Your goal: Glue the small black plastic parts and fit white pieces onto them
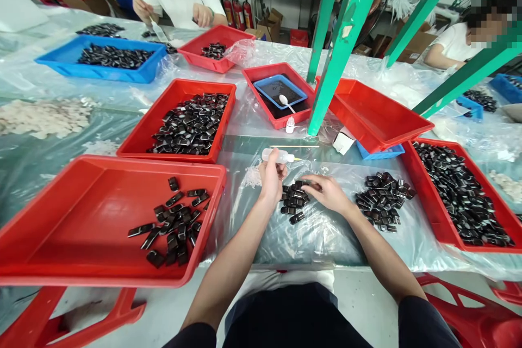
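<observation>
My left hand is closed around a translucent squeeze bottle with a thin yellowish needle tip pointing right. At the edge of a small pile of glossy black plastic pieces, my right hand has its thumb and fingers pinched on one black piece. That piece is partly hidden by the fingers. To the right of my right hand lies a second pile of black pieces on the plastic-covered table. White crumpled bits lie left of my left hand.
A red tray with scattered black pieces stands left; fuller red trays stand behind it and at right. Green posts rise ahead, near a tilted red tray and small white bottle. Two people sit across the table.
</observation>
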Available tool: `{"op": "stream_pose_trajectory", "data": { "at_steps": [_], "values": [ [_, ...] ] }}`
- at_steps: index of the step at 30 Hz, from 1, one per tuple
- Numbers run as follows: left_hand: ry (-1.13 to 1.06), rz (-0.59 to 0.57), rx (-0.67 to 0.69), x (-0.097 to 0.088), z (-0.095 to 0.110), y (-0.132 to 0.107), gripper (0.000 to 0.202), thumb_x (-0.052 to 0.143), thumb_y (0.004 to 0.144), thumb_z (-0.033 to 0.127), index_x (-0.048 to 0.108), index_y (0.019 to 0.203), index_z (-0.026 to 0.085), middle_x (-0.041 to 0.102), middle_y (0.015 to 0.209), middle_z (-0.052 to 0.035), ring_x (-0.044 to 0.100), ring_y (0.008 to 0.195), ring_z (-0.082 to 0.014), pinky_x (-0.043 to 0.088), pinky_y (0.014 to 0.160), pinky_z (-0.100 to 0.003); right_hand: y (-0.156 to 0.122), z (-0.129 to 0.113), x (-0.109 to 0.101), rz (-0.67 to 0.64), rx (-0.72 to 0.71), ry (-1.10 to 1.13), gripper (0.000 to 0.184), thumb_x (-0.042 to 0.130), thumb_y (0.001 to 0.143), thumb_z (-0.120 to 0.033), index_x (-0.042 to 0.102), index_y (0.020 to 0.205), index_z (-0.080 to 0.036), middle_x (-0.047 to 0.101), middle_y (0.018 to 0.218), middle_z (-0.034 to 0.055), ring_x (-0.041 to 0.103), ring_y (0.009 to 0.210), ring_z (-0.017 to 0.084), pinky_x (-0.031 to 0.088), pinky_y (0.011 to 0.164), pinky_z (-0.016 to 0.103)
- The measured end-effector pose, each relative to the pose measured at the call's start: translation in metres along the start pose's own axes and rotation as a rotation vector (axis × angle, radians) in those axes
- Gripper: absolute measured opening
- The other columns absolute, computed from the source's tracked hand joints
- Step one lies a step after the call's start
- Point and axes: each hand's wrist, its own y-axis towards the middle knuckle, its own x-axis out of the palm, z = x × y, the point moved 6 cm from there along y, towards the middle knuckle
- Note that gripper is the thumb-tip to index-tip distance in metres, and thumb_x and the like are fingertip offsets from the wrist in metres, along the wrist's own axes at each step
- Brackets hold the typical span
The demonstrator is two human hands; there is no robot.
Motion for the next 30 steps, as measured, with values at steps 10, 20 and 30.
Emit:
{"op": "stream_pose_trajectory", "data": {
  "at_steps": [10,20,30],
  "values": [
    [-0.043,-0.016,-0.064,0.003,0.0,-0.002,0.053,0.086,0.072,0.058,0.051,0.069,0.019,0.039,0.054,0.0084,0.032,0.044,-0.0036,0.024,0.042,-0.02,-0.044,-0.008,-0.033,-0.202,0.037,-0.352,0.011,0.073,0.095,-0.027,0.071,0.105,-0.023,0.073,0.108,0.009,0.069,0.102,0.027,0.054,0.087,0.038],
    [-0.045,-0.057,-0.058,0.003,-0.002,-0.004,0.055,0.083,0.076,0.061,0.048,0.067,0.02,0.04,0.054,0.0068,0.034,0.044,-0.0041,0.026,0.042,-0.019,-0.03,0.02,-0.04,-0.109,0.087,-0.265,0.019,0.044,0.107,-0.033,0.056,0.117,-0.021,0.074,0.106,0.0092,0.069,0.089,0.024,0.05,0.079,0.035],
    [-0.039,-0.062,-0.075,0.005,-0.001,-0.002,0.053,0.083,0.074,0.058,0.048,0.068,0.019,0.036,0.051,0.0087,0.032,0.042,-0.0032,0.022,0.04,-0.018,0.012,0.033,-0.035,-0.072,0.37,-0.57,0.022,0.052,0.101,-0.03,0.064,0.117,-0.019,0.081,0.098,0.0088,0.075,0.093,0.027,0.041,0.072,0.032]
  ]
}}
